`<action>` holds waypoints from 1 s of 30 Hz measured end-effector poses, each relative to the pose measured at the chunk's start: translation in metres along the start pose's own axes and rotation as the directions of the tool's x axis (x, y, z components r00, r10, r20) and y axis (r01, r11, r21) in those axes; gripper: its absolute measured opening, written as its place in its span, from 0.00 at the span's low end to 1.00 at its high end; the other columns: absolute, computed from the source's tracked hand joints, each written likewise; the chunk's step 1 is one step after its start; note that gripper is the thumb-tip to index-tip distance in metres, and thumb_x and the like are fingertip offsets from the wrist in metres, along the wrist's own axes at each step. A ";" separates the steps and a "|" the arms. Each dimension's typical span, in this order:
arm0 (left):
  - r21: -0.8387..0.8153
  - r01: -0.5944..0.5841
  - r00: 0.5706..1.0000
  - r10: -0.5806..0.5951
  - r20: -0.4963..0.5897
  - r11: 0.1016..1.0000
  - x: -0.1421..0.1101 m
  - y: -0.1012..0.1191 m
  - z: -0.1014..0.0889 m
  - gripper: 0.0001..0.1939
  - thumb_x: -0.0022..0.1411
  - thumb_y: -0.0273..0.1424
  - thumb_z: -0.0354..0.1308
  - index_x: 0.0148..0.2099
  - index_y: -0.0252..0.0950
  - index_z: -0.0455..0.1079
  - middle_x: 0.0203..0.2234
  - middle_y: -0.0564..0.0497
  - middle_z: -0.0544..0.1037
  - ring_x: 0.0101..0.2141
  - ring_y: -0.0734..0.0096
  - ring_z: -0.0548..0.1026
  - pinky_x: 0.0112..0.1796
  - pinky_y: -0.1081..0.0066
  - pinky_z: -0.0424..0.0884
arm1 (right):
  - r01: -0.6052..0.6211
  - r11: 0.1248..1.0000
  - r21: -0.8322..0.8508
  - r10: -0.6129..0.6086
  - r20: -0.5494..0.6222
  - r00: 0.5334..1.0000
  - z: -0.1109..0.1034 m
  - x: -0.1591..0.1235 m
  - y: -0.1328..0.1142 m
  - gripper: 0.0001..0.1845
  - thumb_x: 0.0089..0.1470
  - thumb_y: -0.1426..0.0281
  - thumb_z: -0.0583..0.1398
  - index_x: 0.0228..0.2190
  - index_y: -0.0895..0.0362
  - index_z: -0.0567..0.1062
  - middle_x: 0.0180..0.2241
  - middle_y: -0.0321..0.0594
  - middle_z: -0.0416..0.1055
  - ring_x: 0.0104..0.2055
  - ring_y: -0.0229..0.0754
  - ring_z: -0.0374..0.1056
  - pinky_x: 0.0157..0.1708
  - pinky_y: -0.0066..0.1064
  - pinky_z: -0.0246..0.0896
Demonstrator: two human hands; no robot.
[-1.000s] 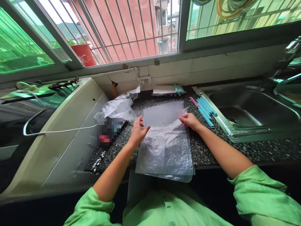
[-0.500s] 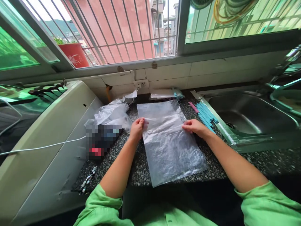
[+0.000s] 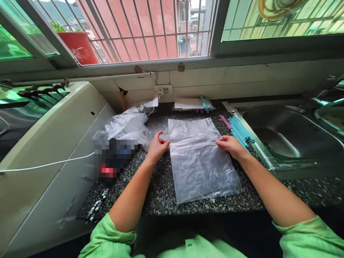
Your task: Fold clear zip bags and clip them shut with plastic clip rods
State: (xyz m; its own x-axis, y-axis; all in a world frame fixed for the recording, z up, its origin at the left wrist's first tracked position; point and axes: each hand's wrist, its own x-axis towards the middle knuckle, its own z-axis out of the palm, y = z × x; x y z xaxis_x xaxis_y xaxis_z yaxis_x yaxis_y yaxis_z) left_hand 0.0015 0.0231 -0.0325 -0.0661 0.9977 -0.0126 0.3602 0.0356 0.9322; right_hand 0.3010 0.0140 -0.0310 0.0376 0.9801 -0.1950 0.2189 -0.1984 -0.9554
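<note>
From the head camera, here's the clear plastic bag, lying flat and wrinkled on the speckled counter, right between the hands. The right hand has its right edge pinched between thumb and fingers! Over at the left edge, the left hand is half spread, thumb and forefinger apart, thumb tip right at the edge; whether it touches, I can't tell. Teal strips lie beside the sink, crumpled plastic off to the left.
</note>
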 end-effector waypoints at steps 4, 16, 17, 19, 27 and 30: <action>0.357 -0.427 0.904 0.389 0.177 0.831 -0.014 -0.012 -0.001 0.17 0.50 0.21 0.54 0.45 0.35 0.68 0.32 0.49 0.73 0.34 0.68 0.72 0.39 0.66 0.69 | -0.090 0.993 -0.081 0.078 -0.142 0.987 0.001 -0.001 -0.001 0.27 0.40 0.63 0.63 0.42 0.59 0.64 0.17 0.31 0.66 0.15 0.35 0.60 0.14 0.25 0.51; 0.361 -0.922 0.377 0.536 0.755 0.141 -0.018 -0.002 -0.009 0.14 0.62 0.24 0.44 0.44 0.38 0.70 0.35 0.44 0.73 0.34 0.68 0.69 0.36 0.68 0.66 | -0.108 0.978 -0.179 0.105 -0.022 0.994 -0.006 -0.008 -0.004 0.25 0.46 0.71 0.60 0.47 0.59 0.63 0.12 0.27 0.64 0.12 0.34 0.60 0.12 0.23 0.51; 0.323 -0.938 0.337 0.530 0.778 0.123 -0.021 0.000 -0.008 0.15 0.63 0.25 0.43 0.44 0.38 0.70 0.36 0.44 0.74 0.34 0.68 0.70 0.36 0.69 0.66 | -0.106 0.978 -0.182 0.106 -0.014 0.994 -0.005 -0.010 -0.003 0.24 0.46 0.71 0.60 0.46 0.59 0.63 0.12 0.27 0.64 0.12 0.34 0.59 0.12 0.23 0.50; 0.282 -0.951 0.305 0.533 0.789 0.127 -0.029 0.002 -0.004 0.15 0.63 0.25 0.42 0.43 0.37 0.70 0.35 0.44 0.75 0.33 0.68 0.70 0.35 0.69 0.66 | -0.102 0.977 -0.190 0.103 -0.006 0.995 -0.003 -0.014 -0.003 0.21 0.46 0.72 0.60 0.44 0.59 0.64 0.12 0.28 0.64 0.12 0.33 0.59 0.11 0.22 0.50; 0.152 -0.701 0.687 0.603 0.404 0.697 -0.055 -0.001 -0.008 0.10 0.59 0.32 0.51 0.35 0.37 0.74 0.33 0.45 0.78 0.34 0.66 0.75 0.37 0.67 0.69 | 0.133 0.954 -0.270 -0.115 0.082 0.990 -0.028 -0.018 0.004 0.17 0.45 0.73 0.57 0.41 0.57 0.69 0.24 0.34 0.70 0.21 0.32 0.64 0.22 0.25 0.62; 0.023 -0.531 0.799 0.492 0.346 0.847 -0.054 0.004 -0.014 0.10 0.55 0.34 0.54 0.32 0.36 0.74 0.31 0.46 0.79 0.34 0.64 0.75 0.38 0.65 0.69 | 0.359 0.764 -0.536 -0.335 0.146 0.931 -0.031 -0.017 0.007 0.25 0.39 0.74 0.61 0.44 0.54 0.71 0.32 0.36 0.68 0.24 0.32 0.61 0.29 0.28 0.64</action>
State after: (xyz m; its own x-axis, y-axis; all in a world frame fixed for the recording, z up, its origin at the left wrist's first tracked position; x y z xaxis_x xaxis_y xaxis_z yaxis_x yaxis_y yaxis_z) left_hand -0.0061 -0.0309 -0.0230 0.4460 0.8345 0.3234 0.3617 -0.4986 0.7877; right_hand 0.3319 -0.0039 -0.0272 -0.1804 0.9779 0.1058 0.7033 0.2034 -0.6811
